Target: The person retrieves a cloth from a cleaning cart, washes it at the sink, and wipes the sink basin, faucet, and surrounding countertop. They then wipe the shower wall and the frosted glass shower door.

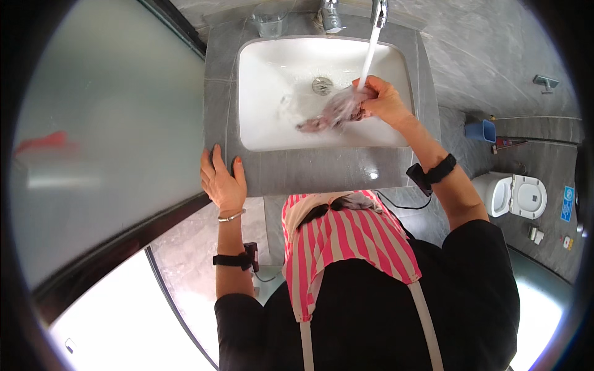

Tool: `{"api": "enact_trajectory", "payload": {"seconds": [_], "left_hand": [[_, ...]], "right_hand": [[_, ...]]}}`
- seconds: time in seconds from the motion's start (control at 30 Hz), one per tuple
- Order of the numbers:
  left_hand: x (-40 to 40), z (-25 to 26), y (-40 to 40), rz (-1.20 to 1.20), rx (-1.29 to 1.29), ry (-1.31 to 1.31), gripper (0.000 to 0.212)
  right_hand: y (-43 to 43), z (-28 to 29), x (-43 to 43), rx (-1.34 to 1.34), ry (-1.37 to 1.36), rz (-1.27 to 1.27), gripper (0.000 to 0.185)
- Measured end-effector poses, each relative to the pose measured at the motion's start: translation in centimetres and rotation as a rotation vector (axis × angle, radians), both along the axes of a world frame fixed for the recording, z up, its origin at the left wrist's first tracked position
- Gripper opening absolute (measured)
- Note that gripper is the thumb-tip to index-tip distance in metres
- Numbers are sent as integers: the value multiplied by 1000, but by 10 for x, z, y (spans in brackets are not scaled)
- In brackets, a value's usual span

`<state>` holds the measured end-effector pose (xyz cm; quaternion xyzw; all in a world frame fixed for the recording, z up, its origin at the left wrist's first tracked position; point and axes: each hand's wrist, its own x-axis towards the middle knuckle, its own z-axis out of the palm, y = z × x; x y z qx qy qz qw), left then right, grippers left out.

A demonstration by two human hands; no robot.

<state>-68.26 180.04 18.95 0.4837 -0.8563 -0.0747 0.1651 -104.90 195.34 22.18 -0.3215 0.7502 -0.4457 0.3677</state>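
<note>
Water runs in a steady stream from the chrome faucet (379, 18) into the white sink basin (264, 125). Under that stream my right hand (383, 102) grips a wet, dark reddish cloth (341, 109), whose far end hangs down and left over the basin, blurred by splashing. My left hand (225, 181) rests flat on the front left corner of the grey stone countertop (315, 169), fingers apart and holding nothing. Between the cloth and the back wall of the basin lies the metal drain (322, 86).
A clear cup (270, 23) and a second chrome fixture (331, 18) stand behind the basin. A frosted glass panel (116, 130) borders the counter on the left. To the right are a blue bin (481, 131) and a toilet (515, 195) with its lid raised.
</note>
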Motion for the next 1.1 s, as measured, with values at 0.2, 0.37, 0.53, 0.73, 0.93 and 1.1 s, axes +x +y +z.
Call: {"api": "enact_trajectory", "payload": {"seconds": [0.2, 0.37, 0.53, 0.73, 0.93, 1.1], "left_hand": [[-6, -2, -2, -163, -120, 258, 39], [-68, 3, 55, -313, 226, 458, 34], [-49, -10, 40, -266, 5, 342, 40], [8, -37, -20, 158, -99, 190, 39], [-40, -29, 0, 162, -152, 160, 41], [-60, -22, 16, 227, -131, 98, 44]], "right_hand": [[-3, 22, 32, -261, -86, 86, 45], [-7, 32, 47, -385, 11, 140, 46], [-18, 17, 65, -229, -279, 128, 46], [-113, -13, 90, -42, -758, 37, 35], [-196, -72, 121, 66, -812, -323, 22], [-149, -51, 118, 117, -379, 91, 17]]}}
